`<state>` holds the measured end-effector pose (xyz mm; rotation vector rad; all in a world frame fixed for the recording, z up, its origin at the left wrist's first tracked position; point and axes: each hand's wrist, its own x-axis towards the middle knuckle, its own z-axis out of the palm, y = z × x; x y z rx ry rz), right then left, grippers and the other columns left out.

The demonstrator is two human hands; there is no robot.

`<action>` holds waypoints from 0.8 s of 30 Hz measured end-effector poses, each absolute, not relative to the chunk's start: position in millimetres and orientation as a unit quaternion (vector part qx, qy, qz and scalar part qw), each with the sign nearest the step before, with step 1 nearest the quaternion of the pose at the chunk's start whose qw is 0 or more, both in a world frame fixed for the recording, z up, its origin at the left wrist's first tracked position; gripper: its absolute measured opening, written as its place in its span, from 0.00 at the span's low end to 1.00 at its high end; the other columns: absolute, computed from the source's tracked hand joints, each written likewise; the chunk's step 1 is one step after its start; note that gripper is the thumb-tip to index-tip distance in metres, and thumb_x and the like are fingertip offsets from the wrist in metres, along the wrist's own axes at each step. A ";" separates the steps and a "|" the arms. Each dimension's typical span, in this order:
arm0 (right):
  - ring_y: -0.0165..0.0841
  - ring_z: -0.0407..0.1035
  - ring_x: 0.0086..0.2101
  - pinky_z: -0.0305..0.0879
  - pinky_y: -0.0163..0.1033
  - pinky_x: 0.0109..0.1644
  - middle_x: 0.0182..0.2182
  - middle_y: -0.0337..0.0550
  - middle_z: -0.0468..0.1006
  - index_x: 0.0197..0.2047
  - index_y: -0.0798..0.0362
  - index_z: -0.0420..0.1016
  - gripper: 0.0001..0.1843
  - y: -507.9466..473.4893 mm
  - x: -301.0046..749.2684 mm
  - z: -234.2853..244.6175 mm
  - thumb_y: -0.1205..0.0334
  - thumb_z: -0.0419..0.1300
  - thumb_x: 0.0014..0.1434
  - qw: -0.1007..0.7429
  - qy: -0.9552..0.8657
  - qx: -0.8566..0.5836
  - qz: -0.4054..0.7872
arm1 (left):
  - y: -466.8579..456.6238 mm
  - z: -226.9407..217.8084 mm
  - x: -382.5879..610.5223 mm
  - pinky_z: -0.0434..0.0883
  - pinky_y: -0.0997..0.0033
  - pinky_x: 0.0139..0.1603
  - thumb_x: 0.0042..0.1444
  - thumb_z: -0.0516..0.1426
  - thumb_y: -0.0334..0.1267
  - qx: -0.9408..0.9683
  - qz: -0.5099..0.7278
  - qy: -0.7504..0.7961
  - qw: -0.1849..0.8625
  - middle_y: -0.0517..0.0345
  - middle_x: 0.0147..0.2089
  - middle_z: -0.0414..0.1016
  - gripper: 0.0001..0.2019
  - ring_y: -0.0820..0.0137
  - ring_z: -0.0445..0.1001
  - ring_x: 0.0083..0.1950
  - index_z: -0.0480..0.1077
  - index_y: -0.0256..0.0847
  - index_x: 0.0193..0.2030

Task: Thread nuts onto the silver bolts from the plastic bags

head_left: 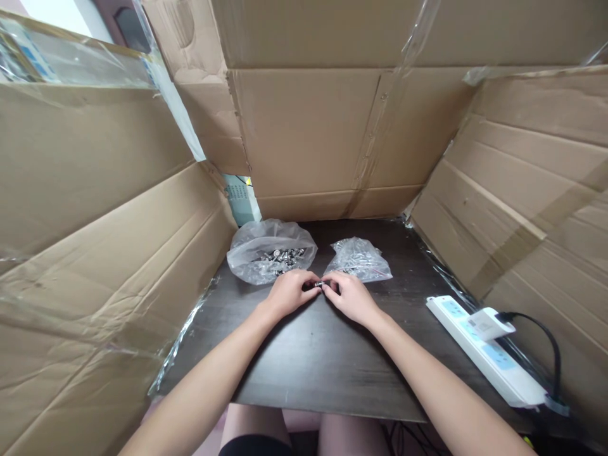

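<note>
Both hands (317,292) pinching probably a small metal fastener (318,285) over dark wooden bench (313,361); loose grip, roll-away risk.

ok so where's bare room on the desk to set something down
Bare dark table lies between the forearms, and left of the left hand toward the cardboard wall. It is crowded behind the hands, at the two plastic bags, and on the right by the power strip.

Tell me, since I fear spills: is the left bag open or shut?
Open. The left bag lies slack on the table, its mouth spread wide, with metal parts showing inside.
</note>
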<state>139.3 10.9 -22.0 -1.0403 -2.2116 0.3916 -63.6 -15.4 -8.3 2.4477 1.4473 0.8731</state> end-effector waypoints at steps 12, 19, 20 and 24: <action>0.37 0.72 0.33 0.65 0.40 0.40 0.35 0.45 0.81 0.47 0.51 0.82 0.14 1.8 139.3 -11.3 0.60 0.57 0.64 0.289 -0.838 -0.446 0.122 | -11.9 -14.4 -66.0 0.72 0.68 0.46 0.61 0.63 0.39 0.830 0.295 0.470 0.056 0.54 0.42 0.80 0.11 0.64 0.77 0.43 0.79 0.42 0.49; 0.39 0.76 0.40 0.71 0.43 0.47 0.42 0.47 0.84 0.45 0.51 0.82 0.15 -3.3 142.8 -1.5 0.65 0.54 0.63 0.398 -0.821 -0.393 0.112 | -19.2 8.0 -63.7 0.73 0.69 0.44 0.66 0.58 0.43 0.798 0.410 0.441 0.029 0.55 0.42 0.80 0.12 0.69 0.76 0.37 0.75 0.40 0.52; 0.38 0.76 0.38 0.72 0.43 0.45 0.41 0.47 0.83 0.45 0.51 0.82 0.15 -6.5 146.3 4.0 0.64 0.53 0.64 0.438 -0.812 -0.371 0.103 | -23.7 17.6 -65.6 0.73 0.70 0.43 0.67 0.57 0.42 0.783 0.447 0.432 0.011 0.55 0.42 0.80 0.11 0.71 0.75 0.36 0.76 0.40 0.51; 0.38 0.75 0.39 0.74 0.44 0.43 0.43 0.49 0.81 0.52 0.51 0.79 0.15 -19.9 172.2 23.0 0.56 0.56 0.68 0.551 -0.751 -0.359 0.063 | -56.8 57.4 -83.7 0.73 0.71 0.45 0.72 0.52 0.42 0.650 0.635 0.403 -0.111 0.55 0.42 0.77 0.13 0.73 0.74 0.38 0.75 0.37 0.47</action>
